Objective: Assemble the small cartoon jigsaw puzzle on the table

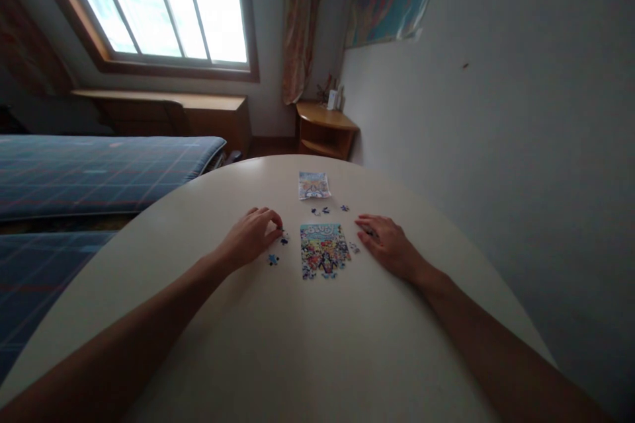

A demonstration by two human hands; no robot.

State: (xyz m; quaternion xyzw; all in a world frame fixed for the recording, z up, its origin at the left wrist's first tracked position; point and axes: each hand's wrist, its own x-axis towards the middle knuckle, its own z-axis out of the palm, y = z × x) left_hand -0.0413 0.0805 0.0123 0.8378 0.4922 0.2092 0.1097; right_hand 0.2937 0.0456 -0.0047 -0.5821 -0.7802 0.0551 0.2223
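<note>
Puzzle (324, 250) nearly assembled, loose pieces (320, 211) remaining; left hand (253, 236) pinches a piece (284, 237), right hand (387, 242) rests flat, released.

Surface (297, 344) under my arms looks smooth, matt, off-white, likely laminate. The puzzle (323, 250) and loose pieces (273, 260) look like printed cardboard with a slight sheen, same for the printed card (314, 185). Bed (94, 168) cover is woven plaid cloth, curtain (301, 20) is soft fabric, corner shelf (325, 129) is lacquered wood, wall (496, 112) is matt paint.
</note>
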